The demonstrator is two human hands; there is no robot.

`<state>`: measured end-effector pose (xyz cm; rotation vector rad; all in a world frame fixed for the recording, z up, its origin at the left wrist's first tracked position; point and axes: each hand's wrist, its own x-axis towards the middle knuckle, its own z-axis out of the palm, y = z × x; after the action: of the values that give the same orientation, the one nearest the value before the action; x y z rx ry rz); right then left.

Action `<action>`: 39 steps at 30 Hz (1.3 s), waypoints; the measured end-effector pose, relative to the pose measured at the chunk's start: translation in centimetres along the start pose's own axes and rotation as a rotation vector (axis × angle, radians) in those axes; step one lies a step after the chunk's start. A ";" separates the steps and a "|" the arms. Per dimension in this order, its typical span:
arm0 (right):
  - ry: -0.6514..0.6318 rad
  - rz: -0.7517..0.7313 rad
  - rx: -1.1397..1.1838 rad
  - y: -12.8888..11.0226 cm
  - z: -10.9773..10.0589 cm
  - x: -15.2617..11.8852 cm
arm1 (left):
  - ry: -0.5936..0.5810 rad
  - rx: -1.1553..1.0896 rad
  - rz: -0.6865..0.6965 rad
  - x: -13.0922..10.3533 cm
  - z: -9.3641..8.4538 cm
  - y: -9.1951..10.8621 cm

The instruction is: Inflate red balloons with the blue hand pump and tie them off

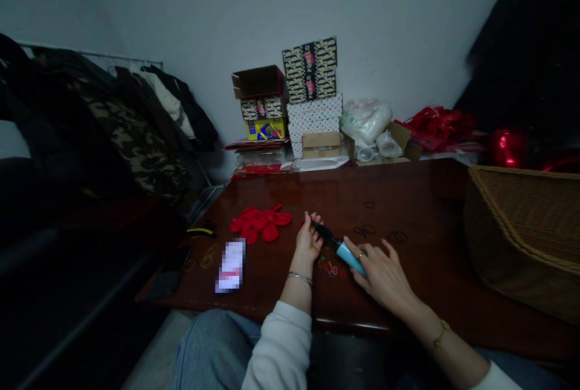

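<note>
Hand pump (351,258) above the brown table (421,197), beside coloured bands (330,267). The long axis lies oblique, the black nozzle (322,230) pointing forward and left. I have the right hand (383,272) wrapped around the blue barrel; the left hand (310,240) pinches a red piece (302,223) at the nozzle tip. Fingers obscure that tip; I cannot make out the piece's full shape.

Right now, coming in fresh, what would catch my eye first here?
Likely the red balloons heaped left of centre on the brown table. Next, the blue pump in the right hand, its black nozzle reaching the left hand, where some red shows. Behind, patterned boxes stand stacked before the pale wall.
</note>
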<state>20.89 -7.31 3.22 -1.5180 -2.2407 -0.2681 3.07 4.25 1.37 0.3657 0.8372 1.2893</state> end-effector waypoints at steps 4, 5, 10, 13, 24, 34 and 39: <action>-0.026 0.016 0.053 -0.1 0.0 0.0 | -0.037 -0.055 0.057 -0.3 -0.1 0.1; -0.032 0.015 0.068 -0.1 0.0 0.0 | -0.042 -0.054 0.062 -0.3 -0.2 0.2; -0.040 0.020 0.114 -0.1 0.1 0.0 | -0.087 0.029 0.057 -0.8 -0.3 0.0; -0.045 0.030 0.124 0.0 0.2 -0.1 | -0.140 0.018 0.039 -1.3 -0.6 -0.2; -0.013 -0.003 0.178 -0.5 0.4 -0.1 | -0.147 -0.112 0.068 -1.5 0.4 0.4; -0.035 0.030 0.210 -0.8 0.3 -0.1 | -0.225 -0.135 0.073 -2.4 0.0 -1.2; -0.007 -0.002 0.163 -1.1 0.7 0.0 | -0.227 -0.213 0.092 -2.0 1.2 -0.2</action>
<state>19.73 -7.44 2.67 -1.4339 -2.2108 -0.0781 3.99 2.53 2.78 0.3757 0.4918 1.3786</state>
